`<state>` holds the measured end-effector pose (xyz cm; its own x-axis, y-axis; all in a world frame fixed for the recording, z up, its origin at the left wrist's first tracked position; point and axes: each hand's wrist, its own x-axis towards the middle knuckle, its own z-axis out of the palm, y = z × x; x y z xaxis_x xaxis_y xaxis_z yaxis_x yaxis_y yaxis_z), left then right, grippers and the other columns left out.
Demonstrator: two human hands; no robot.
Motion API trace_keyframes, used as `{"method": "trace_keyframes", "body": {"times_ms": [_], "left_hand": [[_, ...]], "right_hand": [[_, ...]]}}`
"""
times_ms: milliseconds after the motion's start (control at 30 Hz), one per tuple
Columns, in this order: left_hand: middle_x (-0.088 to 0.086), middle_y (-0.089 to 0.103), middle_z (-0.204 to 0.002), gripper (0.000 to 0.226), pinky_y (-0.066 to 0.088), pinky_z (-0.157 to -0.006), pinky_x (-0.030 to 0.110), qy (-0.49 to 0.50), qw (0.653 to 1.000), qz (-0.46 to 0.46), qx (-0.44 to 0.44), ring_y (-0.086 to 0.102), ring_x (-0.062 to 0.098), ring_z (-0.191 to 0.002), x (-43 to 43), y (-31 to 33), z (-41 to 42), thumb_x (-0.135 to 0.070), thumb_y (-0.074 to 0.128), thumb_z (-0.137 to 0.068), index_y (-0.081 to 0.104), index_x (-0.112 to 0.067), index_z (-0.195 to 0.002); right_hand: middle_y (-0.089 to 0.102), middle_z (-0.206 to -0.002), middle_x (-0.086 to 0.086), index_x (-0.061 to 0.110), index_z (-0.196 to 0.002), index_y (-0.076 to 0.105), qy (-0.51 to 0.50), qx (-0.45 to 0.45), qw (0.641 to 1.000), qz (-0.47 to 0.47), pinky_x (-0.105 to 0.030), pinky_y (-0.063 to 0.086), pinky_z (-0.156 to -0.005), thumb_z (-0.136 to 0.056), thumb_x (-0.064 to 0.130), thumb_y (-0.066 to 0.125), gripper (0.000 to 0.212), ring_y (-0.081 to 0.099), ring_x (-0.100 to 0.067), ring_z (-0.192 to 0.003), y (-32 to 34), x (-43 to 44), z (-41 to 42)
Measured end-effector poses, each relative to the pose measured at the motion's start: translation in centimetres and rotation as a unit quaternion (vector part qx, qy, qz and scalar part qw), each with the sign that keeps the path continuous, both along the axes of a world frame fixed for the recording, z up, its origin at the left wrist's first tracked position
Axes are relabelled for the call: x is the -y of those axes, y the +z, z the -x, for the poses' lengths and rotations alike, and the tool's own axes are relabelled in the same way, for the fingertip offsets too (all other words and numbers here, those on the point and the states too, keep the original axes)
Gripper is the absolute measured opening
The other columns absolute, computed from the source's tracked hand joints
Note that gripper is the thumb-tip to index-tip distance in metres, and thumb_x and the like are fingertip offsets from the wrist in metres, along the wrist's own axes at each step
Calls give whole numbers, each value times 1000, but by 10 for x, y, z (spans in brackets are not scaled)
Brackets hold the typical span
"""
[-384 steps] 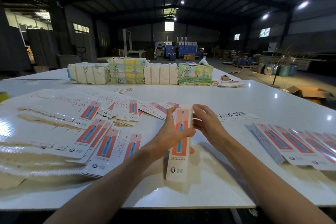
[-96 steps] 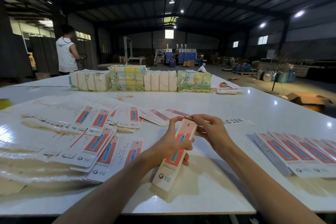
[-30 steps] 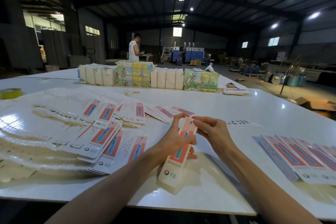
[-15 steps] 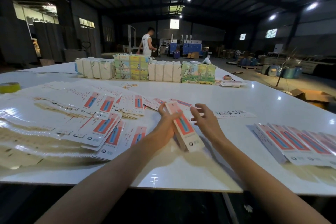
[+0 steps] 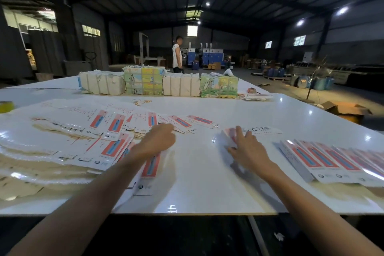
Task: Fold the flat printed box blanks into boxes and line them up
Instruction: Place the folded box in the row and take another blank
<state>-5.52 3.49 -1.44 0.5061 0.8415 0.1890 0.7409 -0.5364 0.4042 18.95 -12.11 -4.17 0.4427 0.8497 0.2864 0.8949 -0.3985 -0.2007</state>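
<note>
White counter (image 5: pixel 197 183) with both hands extended. The left hand (image 5: pixel 158 141) lies palm-down, fingers loosely spread, on the right edge of the fanned pile of flat blanks (image 5: pixel 83 137) at left; it pinches nothing visible. The right hand (image 5: pixel 247 147), fingers spread, presses on a folded box (image 5: pixel 229 136), blurred, near centre-right. The row of finished boxes (image 5: pixel 332 158) lies at right, apart from that box. Wrapped bundles (image 5: pixel 158 83) stand at the far edge.

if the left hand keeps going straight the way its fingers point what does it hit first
Most likely the fanned flat blanks just beyond the left hand; its fingertips look almost on them already, though depth is hard to judge.
</note>
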Motion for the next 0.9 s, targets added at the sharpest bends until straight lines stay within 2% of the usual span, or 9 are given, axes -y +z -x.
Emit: {"method": "trace_keyframes", "body": {"times_ms": [100,200,367,500,567,667,767,833,900], "left_hand": [[18,55,-139,36,48,-105,49,151,978,-94,-110,50,36,-128,-22,9,41,-20,49,-104,56,-7,-137],[21,46,-153,55,35,-118,52,249,953,-91,-144,38,41,-143,-41,15,74,-42,45,-108,48,-4,-147],[18,54,-152,59,27,-122,50,259,944,-87,-186,38,41,-147,-61,3,103,-56,41,-107,56,-14,-145],[25,52,-149,61,38,-115,49,279,938,-94,-182,44,43,-139,-60,6,109,-54,52,-105,53,-5,-141],[28,48,-150,65,37,-114,50,293,940,-68,-162,42,45,-138,-60,11,108,-51,60,-102,48,-2,-144],[33,36,-156,91,29,-120,57,311,942,-30,-127,32,49,-146,-63,19,102,-43,75,-94,23,-2,-157],[35,24,-163,127,22,-124,60,318,942,20,-106,22,51,-152,-67,28,103,-42,89,-82,-1,-5,-163],[33,35,-159,127,35,-119,58,311,948,33,-63,37,49,-146,-71,30,103,-36,90,-83,-3,-4,-163],[27,56,-140,102,53,-100,53,299,954,15,-19,59,43,-124,-74,30,99,-29,81,-92,12,-1,-162]], "right_hand": [[57,-139,-13,11,-139,53,-91,111,988,49,-43,39,-104,-101,38,51,46,49,-34,-130,-5,16,-30],[53,-141,-12,9,-137,58,-133,165,974,78,-41,37,-109,-104,36,47,43,45,-31,-133,-11,32,-49],[55,-138,-10,14,-129,65,-184,208,956,94,-36,41,-106,-105,36,50,36,48,-27,-131,-7,58,-72],[58,-136,-9,17,-132,66,-242,231,934,128,-35,43,-108,-107,31,49,33,51,-25,-128,-2,79,-87],[57,-140,-8,17,-138,61,-255,260,921,138,-40,40,-113,-107,30,47,37,49,-27,-132,-1,83,-87],[44,-154,-11,13,-151,46,-239,268,927,111,-49,29,-120,-107,34,45,49,38,-31,-146,2,77,-75],[42,-155,-11,14,-149,46,-168,252,951,55,-50,26,-120,-106,35,44,48,37,-32,-145,4,57,-53],[43,-153,-9,16,-145,48,-115,233,965,34,-48,26,-118,-106,35,44,44,37,-30,-144,3,39,-36],[46,-151,-6,17,-142,51,-63,207,976,8,-45,28,-115,-106,35,45,41,39,-29,-143,4,19,-21]]}}
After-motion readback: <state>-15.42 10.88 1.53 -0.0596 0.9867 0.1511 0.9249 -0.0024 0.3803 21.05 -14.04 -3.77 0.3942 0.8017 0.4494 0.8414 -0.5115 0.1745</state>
